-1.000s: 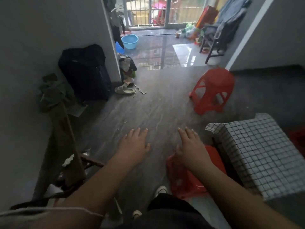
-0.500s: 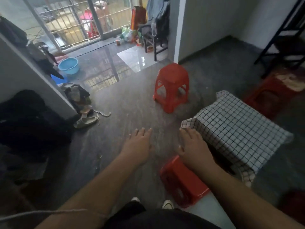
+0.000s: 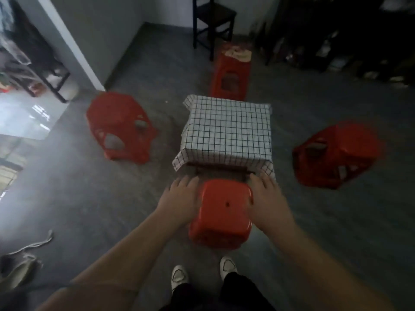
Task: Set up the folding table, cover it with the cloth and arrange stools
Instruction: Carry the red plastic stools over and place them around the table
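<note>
A red stool [image 3: 119, 126] stands left of the table [image 3: 222, 169], probably so that side has its seat. The left hand [image 3: 179, 198] and right hand [image 3: 267, 198] flank the near stool [image 3: 224, 205], fingers straight and gripping nothing, seemingly to square it against the edge where the checked cloth [image 3: 226, 131] hangs. Another stool [image 3: 336, 153] waits on the right, well apart.
</note>
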The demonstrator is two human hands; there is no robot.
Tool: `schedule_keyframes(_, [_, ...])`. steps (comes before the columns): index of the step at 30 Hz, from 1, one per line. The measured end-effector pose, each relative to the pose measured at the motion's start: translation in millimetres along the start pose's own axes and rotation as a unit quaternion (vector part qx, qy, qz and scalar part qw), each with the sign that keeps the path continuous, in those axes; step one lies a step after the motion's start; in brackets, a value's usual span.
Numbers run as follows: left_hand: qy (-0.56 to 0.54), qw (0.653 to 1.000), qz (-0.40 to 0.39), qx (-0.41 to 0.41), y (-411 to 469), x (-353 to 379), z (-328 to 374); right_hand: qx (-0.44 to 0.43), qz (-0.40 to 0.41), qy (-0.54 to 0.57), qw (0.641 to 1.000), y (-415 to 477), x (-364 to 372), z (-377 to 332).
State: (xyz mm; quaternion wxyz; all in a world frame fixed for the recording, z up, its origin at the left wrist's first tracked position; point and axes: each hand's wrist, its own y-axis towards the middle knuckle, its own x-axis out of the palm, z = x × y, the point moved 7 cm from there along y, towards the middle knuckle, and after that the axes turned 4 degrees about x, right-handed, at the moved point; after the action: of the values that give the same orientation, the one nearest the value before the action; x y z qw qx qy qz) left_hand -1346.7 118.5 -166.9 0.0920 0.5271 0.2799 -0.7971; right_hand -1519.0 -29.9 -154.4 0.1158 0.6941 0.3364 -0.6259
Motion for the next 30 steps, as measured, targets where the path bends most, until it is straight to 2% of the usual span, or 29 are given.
schedule_keyframes(4, [0.005,0.999,-0.031,0.028,21.6,44.0,2.8,0.056,0.003,0.019,0.998,-11.7,21.7,14.6])
schedule_keyframes(6, [0.005,0.998,-0.054,0.025,33.1,72.7,3.0,0.075,-0.021,0.023,0.997,-8.6,49.9,25.4])
schedule_keyframes(14, [-0.04,0.994,-0.1,-0.02,117.0,238.9,-27.3,0.146,-0.123,0.078,0.979,43.1,242.6,99.3])
schedule_keyframes(17, [-0.03,0.993,-0.106,-0.05,145.0,306.5,-39.9,0.15,-0.135,0.084,0.976,73.4,308.2,126.6])
schedule_keyframes(23, [-0.048,0.992,-0.066,-0.098,188.7,392.0,-57.9,0.188,-0.111,0.119,0.969,124.8,405.6,169.0])
schedule_keyframes(30, [-0.096,0.988,-0.049,-0.114,193.1,411.5,-59.9,0.194,-0.064,0.185,0.961,130.7,432.6,179.5])
